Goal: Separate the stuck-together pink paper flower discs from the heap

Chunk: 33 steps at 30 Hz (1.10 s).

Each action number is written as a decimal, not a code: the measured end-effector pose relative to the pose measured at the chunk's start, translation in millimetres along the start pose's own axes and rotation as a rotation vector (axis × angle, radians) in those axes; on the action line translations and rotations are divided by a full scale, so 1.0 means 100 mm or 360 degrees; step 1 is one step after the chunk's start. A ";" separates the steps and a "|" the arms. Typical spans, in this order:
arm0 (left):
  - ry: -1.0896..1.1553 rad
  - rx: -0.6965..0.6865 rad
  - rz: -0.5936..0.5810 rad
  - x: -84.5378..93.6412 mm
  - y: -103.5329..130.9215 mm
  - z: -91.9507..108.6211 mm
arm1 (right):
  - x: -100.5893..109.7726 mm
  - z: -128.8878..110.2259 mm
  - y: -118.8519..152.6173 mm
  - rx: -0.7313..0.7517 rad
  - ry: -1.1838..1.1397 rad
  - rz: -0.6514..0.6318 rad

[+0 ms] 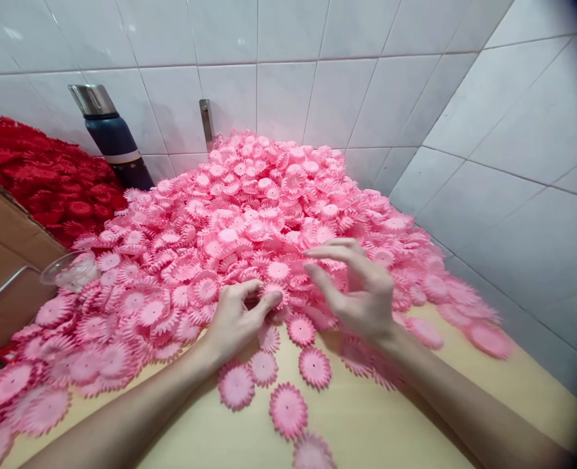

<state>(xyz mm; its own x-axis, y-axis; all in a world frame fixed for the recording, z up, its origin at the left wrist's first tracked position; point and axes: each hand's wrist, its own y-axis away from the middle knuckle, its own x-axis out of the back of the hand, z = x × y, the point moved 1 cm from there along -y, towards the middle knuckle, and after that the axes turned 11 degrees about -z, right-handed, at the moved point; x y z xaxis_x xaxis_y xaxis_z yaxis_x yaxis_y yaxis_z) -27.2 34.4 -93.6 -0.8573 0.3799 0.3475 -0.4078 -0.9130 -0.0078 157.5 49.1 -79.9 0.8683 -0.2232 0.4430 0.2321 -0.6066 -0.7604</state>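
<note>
My left hand [242,316] is closed in a pinch on a pink paper-like flower disc [275,294] with a fringed edge. To its right, my right hand [359,286] hovers in front of the heap, thumb and fingers apart, and nothing shows between them. Behind both hands rises a large heap of the same pink flower discs [269,202]. Several single discs lie flat on the table below the hands, among them a darker-edged disc [288,409] and a paler disc [236,385].
The pale wooden table [210,423] meets tiled walls [288,98] behind and at right. At left stand a cardboard box [10,241], a red heap [49,182], a dark blue bottle [115,140] and a clear plastic container [73,272]. A metal bracket [206,120] is on the wall.
</note>
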 end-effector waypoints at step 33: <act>-0.0097 -0.0093 -0.0027 -0.01 -0.02 -0.08 | 0.07 0.16 0.00 -0.0663 -0.0117 0.0589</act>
<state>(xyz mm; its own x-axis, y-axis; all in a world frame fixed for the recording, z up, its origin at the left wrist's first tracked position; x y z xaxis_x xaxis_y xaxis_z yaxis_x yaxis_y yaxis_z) -28.1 37.4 -100.9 -0.8300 0.3841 0.4044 -0.4414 -0.8956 -0.0553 170.8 60.4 -84.2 0.8906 -0.4337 0.1367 -0.2736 -0.7512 -0.6007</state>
